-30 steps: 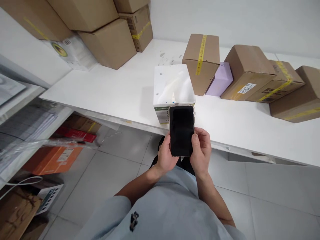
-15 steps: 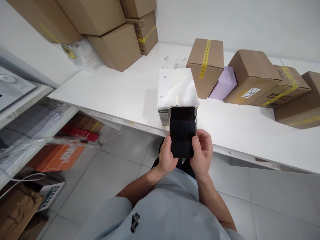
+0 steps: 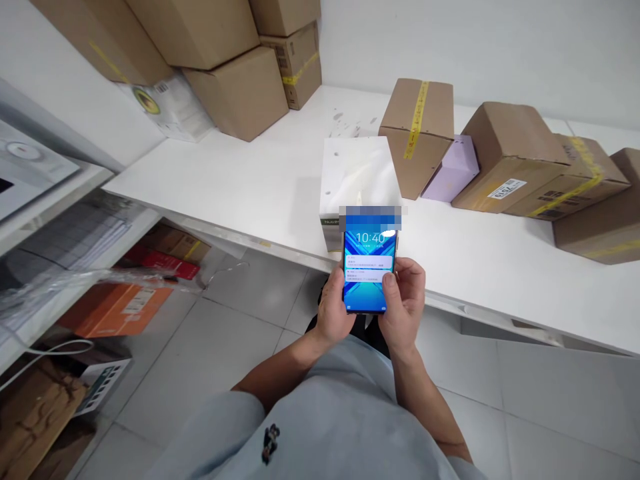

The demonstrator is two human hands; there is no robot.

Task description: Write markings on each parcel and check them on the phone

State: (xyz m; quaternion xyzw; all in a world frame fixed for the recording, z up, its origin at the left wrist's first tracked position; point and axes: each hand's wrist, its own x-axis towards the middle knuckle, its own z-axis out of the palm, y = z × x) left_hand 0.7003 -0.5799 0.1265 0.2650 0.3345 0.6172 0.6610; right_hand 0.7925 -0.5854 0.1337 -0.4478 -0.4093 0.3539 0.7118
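Note:
Between my two hands is a smartphone [image 3: 369, 293], its screen lit blue with the time 10:40 and two notification bars; a blurred patch covers its top end. My left hand [image 3: 335, 308] grips the phone's left edge, thumb along the side. On the right edge my right hand [image 3: 404, 305] is closed round it, with the thumb over the lower right of the screen. Just beyond the phone, a white box [image 3: 360, 170] with a dark green band stands at the table's front edge, its near face partly hidden by the phone.
Cardboard boxes with yellow tape [image 3: 417, 127] and a lilac box [image 3: 453, 170] line the right of the white table [image 3: 250, 180]. More cartons [image 3: 245, 93] are stacked at the back left. A shelf [image 3: 65, 267] on the left holds papers, with an orange box [image 3: 120, 310] below.
The phone's screen has gone from black to a lit blue lock screen. Both hands keep their hold on the phone; the view has shifted very slightly.

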